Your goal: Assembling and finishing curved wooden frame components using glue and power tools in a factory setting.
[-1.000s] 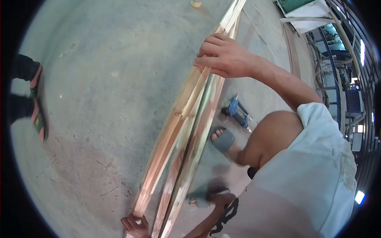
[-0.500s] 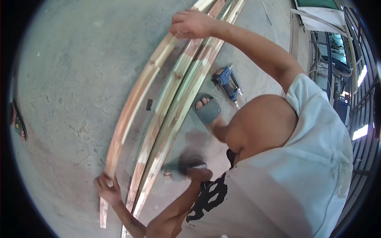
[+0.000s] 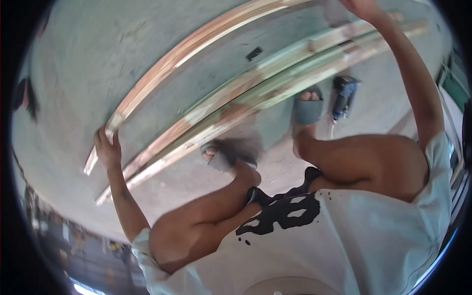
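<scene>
- Since the concrete floor [image 3: 88, 73] spreads beneath everything, it makes a good level to judge the wood against.
- The long wooden strip [image 3: 179, 54] runs from the left hand out through the top edge, on the far side of the other wood; whether it touches the floor, I cannot tell. Moving both ends evenly should limit twist.
- The pair of wooden lengths [image 3: 275, 66] lies between strip and feet, best not knocked.
- The blue tool [image 3: 345, 93] sits near the right foot [image 3: 309, 112]; step wide of it.
- The right hand [image 3: 363, 6] is cut off above; its grip cannot be told.
- The left hand [image 3: 108, 147] grasps the strip near its left end; a firm, unpinched hold suits.
- The small dark piece [image 3: 254, 53] lies between strip and pair; avoid trapping it.
</scene>
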Demonstrator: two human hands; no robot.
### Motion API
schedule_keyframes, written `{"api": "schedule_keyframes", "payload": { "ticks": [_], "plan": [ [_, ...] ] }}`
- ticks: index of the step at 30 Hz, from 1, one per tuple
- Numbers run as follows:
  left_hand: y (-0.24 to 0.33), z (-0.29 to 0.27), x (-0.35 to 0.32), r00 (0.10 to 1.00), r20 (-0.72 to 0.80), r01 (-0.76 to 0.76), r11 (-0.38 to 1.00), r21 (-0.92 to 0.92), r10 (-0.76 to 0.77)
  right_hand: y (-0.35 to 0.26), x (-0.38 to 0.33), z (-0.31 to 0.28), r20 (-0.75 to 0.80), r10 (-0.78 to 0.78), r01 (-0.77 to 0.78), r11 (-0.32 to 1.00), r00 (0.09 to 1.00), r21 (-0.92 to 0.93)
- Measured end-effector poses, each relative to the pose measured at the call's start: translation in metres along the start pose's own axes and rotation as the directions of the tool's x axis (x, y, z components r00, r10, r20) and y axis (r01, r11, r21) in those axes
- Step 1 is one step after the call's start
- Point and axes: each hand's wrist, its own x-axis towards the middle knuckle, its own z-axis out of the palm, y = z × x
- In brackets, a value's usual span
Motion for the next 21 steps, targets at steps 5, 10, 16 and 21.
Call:
{"api": "schedule_keyframes", "payload": {
  "ticks": [5,10,16,21],
  "plan": [
    [-0.010,-0.018,-0.013,1.000,-0.010,-0.029,0.999,0.019,0.029,-0.031,0.016,0.001,-0.053,0.102,-0.097,0.992,0.993,0.081],
    [-0.008,-0.009,-0.001,1.000,-0.011,0.010,1.000,-0.002,-0.010,-0.013,0.029,-0.006,-0.055,0.063,-0.056,0.990,0.996,0.127],
    [-0.118,-0.012,-0.040,0.994,-0.051,-0.098,0.995,-0.029,0.096,0.016,0.081,0.063,-0.077,0.024,-0.023,0.999,0.997,0.023],
    [-0.081,0.035,-0.050,0.977,0.211,0.002,1.000,0.020,-0.006,0.004,0.017,0.047,-0.084,0.006,-0.010,0.999,0.996,-0.053]
  ]
}}
